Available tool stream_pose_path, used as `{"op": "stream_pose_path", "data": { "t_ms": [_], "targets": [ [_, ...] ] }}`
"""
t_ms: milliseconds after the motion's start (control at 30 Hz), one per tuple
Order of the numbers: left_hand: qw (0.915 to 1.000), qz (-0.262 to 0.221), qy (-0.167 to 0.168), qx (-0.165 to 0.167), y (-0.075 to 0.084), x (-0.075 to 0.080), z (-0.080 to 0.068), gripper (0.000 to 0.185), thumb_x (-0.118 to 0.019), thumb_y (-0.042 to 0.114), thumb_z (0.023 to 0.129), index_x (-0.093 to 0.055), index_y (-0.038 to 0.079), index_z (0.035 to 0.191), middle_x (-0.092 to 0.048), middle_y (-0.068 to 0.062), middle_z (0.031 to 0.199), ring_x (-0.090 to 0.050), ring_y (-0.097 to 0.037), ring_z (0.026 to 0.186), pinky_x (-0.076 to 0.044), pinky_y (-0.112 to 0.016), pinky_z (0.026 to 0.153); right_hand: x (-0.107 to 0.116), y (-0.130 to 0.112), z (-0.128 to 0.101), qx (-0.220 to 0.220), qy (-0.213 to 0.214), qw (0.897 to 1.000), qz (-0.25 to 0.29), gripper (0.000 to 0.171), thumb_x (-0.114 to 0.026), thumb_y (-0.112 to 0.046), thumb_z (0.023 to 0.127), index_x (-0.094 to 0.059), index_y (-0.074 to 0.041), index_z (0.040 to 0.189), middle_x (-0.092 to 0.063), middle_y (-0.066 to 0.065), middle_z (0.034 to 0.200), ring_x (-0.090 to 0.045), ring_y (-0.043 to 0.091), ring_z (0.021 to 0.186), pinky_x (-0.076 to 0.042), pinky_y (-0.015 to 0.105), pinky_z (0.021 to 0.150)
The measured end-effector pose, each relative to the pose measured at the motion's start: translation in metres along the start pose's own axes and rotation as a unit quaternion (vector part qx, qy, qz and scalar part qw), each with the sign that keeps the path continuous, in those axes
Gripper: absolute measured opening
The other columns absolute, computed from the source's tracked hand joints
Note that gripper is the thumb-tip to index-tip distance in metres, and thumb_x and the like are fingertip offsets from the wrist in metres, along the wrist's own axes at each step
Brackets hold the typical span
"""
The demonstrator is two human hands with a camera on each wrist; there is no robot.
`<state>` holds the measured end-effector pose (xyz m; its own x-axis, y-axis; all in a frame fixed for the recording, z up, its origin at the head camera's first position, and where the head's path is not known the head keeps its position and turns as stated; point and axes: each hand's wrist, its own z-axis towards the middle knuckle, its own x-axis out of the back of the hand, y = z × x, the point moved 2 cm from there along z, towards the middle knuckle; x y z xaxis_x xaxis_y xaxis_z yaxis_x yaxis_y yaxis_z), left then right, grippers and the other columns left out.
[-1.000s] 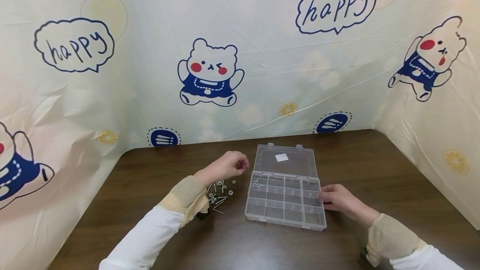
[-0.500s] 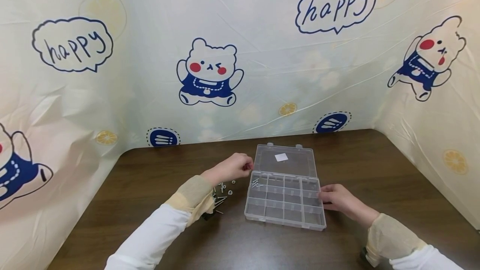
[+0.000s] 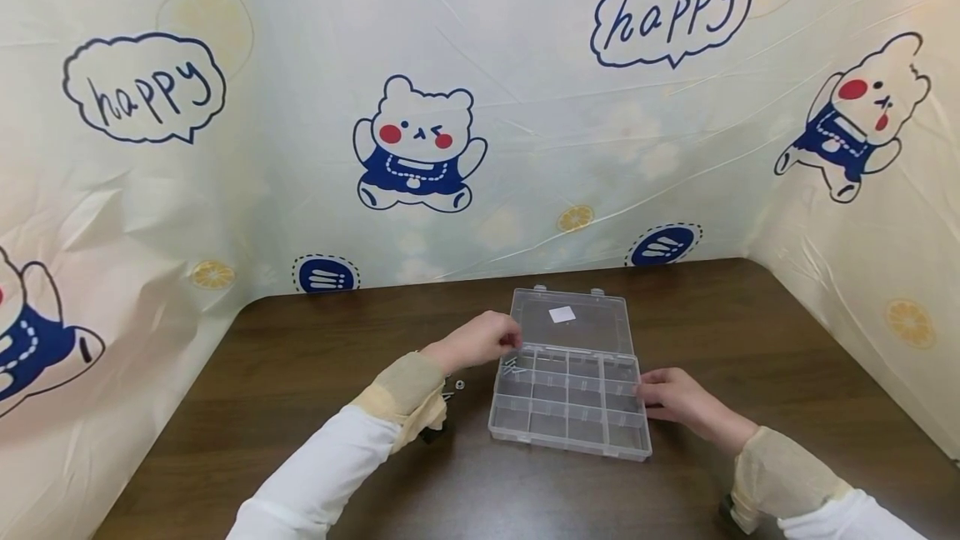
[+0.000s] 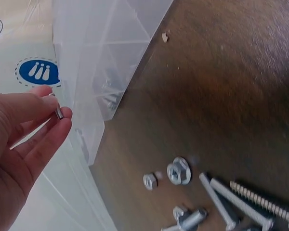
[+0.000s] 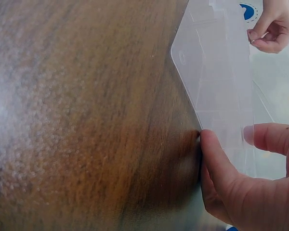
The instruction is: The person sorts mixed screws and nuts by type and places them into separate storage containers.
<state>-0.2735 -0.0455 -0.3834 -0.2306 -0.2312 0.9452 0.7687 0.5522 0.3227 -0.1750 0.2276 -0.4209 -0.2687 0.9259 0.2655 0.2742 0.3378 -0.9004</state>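
A clear plastic compartment box point(image 3: 567, 417) lies on the brown table point(image 3: 315, 357), its lid point(image 3: 592, 330) folded open at the back. My left hand point(image 3: 513, 341) hovers at the box's back left corner and pinches a small metal screw point(image 4: 59, 113) between thumb and fingertips point(image 4: 48, 103). A few screws point(image 3: 511, 367) lie in the back left compartment. My right hand point(image 3: 647, 396) grips the box's right edge, thumb point(image 5: 213, 161) against the side wall and a finger point(image 5: 274, 138) over the rim. From the right wrist, the left hand point(image 5: 272, 30) shows beyond the box point(image 5: 216, 72).
A loose heap of bolts, nuts and screws point(image 4: 216, 195) lies on the table left of the box, partly hidden under my left sleeve point(image 3: 401, 394). A patterned plastic sheet point(image 3: 420, 148) walls the table at the back and both sides.
My left hand has moved right from above the heap to the box's back left corner, carrying the small screw. The right hand and the box have stayed put.
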Motion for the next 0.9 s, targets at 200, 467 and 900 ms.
{"op": "stream_pose_path", "data": {
  "t_ms": [200, 467, 900],
  "targets": [
    [0.9998, -0.003, -0.007, 0.018, 0.001, -0.001, 0.001, 0.007, -0.059, 0.002, 0.084, -0.065, 0.006, 0.083, -0.061, 0.002, 0.077, -0.054, -0.007, 0.069, -0.044, -0.021, 0.063, 0.000, 0.000, 0.000, 0.005, -0.003, 1.000, 0.000, 0.042, -0.048, -0.004, 0.088, -0.037, 0.027, 0.114, -0.056, 0.026, 0.104, -0.057, 0.026, 0.095, -0.048, 0.041, 0.082],
    [0.9996, -0.008, -0.016, 0.023, -0.008, 0.012, -0.010, 0.005, -0.062, 0.005, 0.084, -0.065, 0.008, 0.081, -0.061, 0.003, 0.075, -0.053, -0.007, 0.067, -0.044, -0.023, 0.064, 0.001, 0.000, 0.000, 0.011, 0.001, 1.000, -0.004, 0.041, -0.048, -0.004, 0.088, -0.038, 0.027, 0.113, -0.056, 0.028, 0.104, -0.057, 0.027, 0.095, -0.048, 0.041, 0.082],
    [0.9859, -0.005, -0.035, 0.164, -0.034, 0.025, -0.040, 0.009, -0.060, 0.000, 0.079, -0.067, 0.006, 0.079, -0.059, 0.003, 0.071, -0.052, -0.010, 0.064, -0.045, -0.027, 0.061, 0.000, 0.002, 0.001, 0.013, 0.004, 1.000, 0.001, 0.042, -0.048, -0.004, 0.087, -0.038, 0.028, 0.113, -0.057, 0.026, 0.102, -0.058, 0.025, 0.092, -0.048, 0.041, 0.081]
  ]
}}
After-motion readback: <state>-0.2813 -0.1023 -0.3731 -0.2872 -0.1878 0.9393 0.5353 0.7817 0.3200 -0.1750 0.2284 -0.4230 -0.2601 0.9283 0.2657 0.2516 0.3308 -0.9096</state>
